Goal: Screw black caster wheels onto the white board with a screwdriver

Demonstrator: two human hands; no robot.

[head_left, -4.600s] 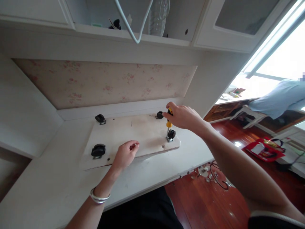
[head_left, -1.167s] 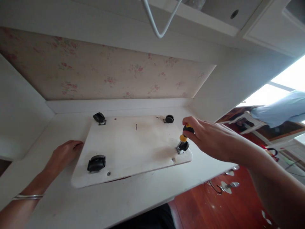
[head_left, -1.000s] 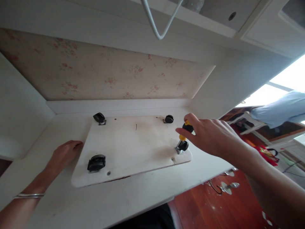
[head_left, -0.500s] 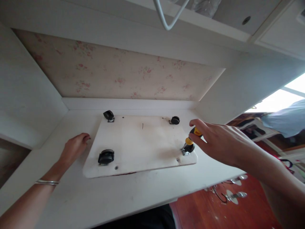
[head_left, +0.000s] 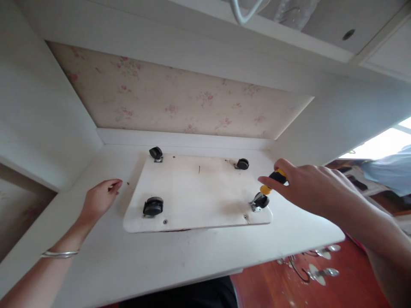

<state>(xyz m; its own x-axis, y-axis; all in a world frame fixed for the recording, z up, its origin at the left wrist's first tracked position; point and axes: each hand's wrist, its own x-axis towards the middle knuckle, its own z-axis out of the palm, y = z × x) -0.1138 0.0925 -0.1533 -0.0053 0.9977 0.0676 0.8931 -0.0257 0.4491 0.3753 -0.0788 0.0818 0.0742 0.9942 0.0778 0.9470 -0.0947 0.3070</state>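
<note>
A white board (head_left: 199, 192) lies flat on the white desktop, with black casters at its corners. My right hand (head_left: 298, 184) is wrapped round a yellow and black screwdriver (head_left: 276, 176), its shaft slanting down to the metal plate of the near right caster (head_left: 261, 200). Left of the board, my left hand (head_left: 99, 196) is closed just above the desktop, thumb and forefinger together; whether anything is between them is hidden. A tiny dark piece, perhaps a screw (head_left: 128, 183), lies apart from its fingertips. The other casters are the near left (head_left: 153, 207), far left (head_left: 156, 152) and far right (head_left: 243, 164).
White side panels and a floral back wall (head_left: 205, 98) enclose the desktop (head_left: 180, 261). A shelf with a hanging white cable (head_left: 242, 15) is overhead. On the red floor at right lies a lamp fitting with glass bulbs (head_left: 317, 273).
The view has shifted, moving the board rightward in the picture. My left fingertips have drawn away from the tiny dark piece. My right hand has tilted the screwdriver handle further over to the right.
</note>
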